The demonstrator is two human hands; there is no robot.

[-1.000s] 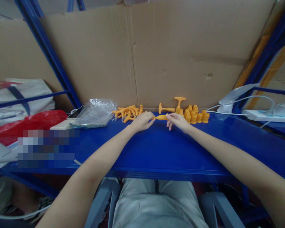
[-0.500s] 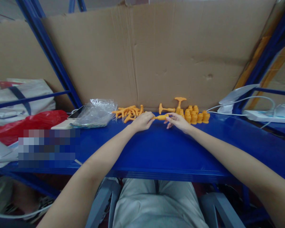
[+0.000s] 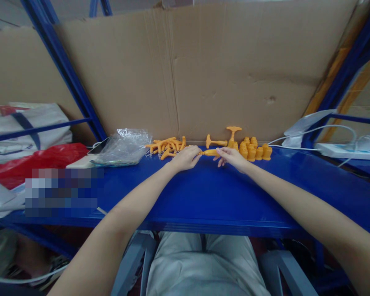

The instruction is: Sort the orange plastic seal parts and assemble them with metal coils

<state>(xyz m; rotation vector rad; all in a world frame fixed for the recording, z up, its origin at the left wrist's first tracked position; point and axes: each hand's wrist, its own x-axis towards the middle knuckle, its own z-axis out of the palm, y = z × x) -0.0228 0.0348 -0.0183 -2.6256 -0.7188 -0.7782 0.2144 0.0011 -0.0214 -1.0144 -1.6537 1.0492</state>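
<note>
1. Piece of orange plastic (image 3: 211,152): spans the gap between both hands, low at the surface's (image 3: 209,193) back, left of the standing orange barrels (image 3: 267,152); contact beneath I cannot tell.
2. Left hand (image 3: 187,158): fingers curled over the narrow end, hiding its tip from me.
3. Right hand (image 3: 231,159): thumb and fingers pinching the thicker end.
4. Handling: I judge it light, stiff, smooth enough to roll; neck likely weakest.
5. Hold: I favour the thicker end, without bending the neck.

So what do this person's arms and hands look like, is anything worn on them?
The left hand and right hand are ungloved, with no rings that I can make out. Both forearms are bare: no sleeve, watch, strap or marking shows on them.
</note>
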